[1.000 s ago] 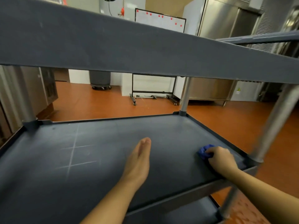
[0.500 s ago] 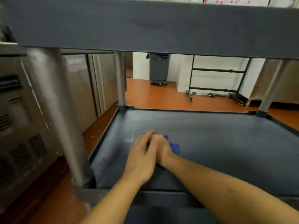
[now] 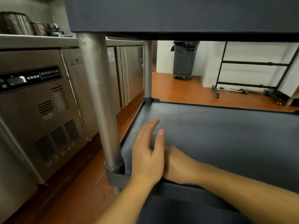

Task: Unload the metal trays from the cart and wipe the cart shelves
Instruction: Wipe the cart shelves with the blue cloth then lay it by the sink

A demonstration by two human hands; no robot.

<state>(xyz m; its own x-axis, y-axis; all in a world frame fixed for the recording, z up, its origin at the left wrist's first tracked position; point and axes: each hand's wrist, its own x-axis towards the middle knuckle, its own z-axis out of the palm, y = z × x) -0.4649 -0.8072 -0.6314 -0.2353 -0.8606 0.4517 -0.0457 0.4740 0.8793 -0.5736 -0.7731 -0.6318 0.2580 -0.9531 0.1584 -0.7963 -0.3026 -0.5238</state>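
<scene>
Grey cart shelf (image 3: 226,139) is lying bare rightward; left hand (image 3: 148,156), fingers spread, is overlapping right hand (image 3: 178,165) at near-left rim; right grip indeterminate.

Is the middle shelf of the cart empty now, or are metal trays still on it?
Empty of trays: the visible middle shelf shows bare grey surface, with only the left hand and right hand over its near left corner.

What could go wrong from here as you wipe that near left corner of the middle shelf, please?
1. The left hand covers the right hand, so the wiping cannot be watched and spots in the corner may be missed.
2. Both hands work close to the metal post and raised shelf rim; a fast stroke might knock knuckles against them.
3. The upper shelf hangs close overhead, so rising quickly could bump the head.
</scene>
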